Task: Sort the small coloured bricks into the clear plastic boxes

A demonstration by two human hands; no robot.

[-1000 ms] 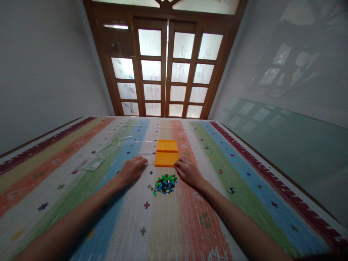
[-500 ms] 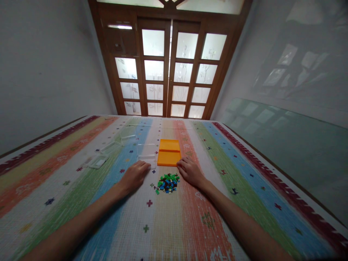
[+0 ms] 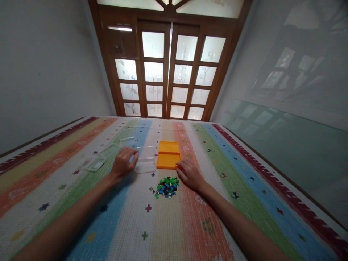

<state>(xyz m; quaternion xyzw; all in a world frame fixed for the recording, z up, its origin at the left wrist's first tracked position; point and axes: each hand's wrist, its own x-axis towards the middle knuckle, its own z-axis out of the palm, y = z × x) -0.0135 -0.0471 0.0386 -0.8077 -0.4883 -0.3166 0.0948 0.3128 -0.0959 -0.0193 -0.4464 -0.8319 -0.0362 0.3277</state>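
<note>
Clear tray (image 3: 145, 164): see-through plastic, shallow and rectangular with rounded corners; it lies flat on the mat, its long axis running away from the person toward the door, its right edge just beside the orange tray.
Left hand (image 3: 123, 164): curled over the clear tray's left edge, fingers bent and touching the rim; whether it truly grips the rim I cannot tell.
Right hand (image 3: 190, 174): palm down on the mat, fingers loosely bent, fingertips at the near right corner of the orange tray; it grasps nothing that shows.
Orange tray (image 3: 168, 155): opaque, glossy plastic, flat rectangle with a low rim and a cross ridge toward its far end; long axis also points toward the door.
Small bricks (image 3: 167, 186): loose heap of tiny hard pieces in green, blue, black and brown, between the two hands and nearer the person than both trays.
Other clear lids (image 3: 95, 164): more see-through plastic pieces, left of the left hand.
Mat (image 3: 168, 232): woven texture, lengthwise stripes of colour with small cross marks.
Door (image 3: 168, 69): brown wooden frames, frosted glass panes.
</note>
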